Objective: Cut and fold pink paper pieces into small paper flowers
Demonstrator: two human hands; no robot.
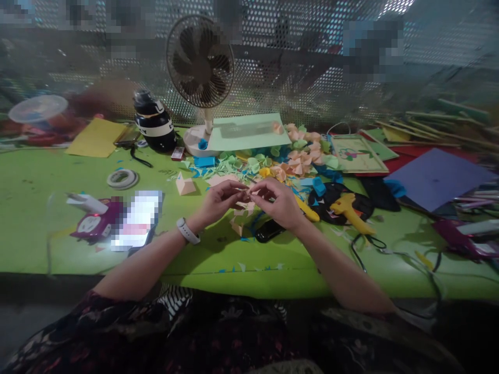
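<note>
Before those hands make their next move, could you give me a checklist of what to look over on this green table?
1. Hands together: ok; the left hand and right hand have their fingers close together.
2. Piece between them recognisable: cannot tell; too small to make out.
3. Space around uncluttered: not ok; loose paper pieces lie scattered about.
4. Right hand clear of the glossy black object: cannot tell; they overlap in view.
5. Lit phone away from the left hand: ok; it lies off to the left.
6. Fan upright: ok.
</note>
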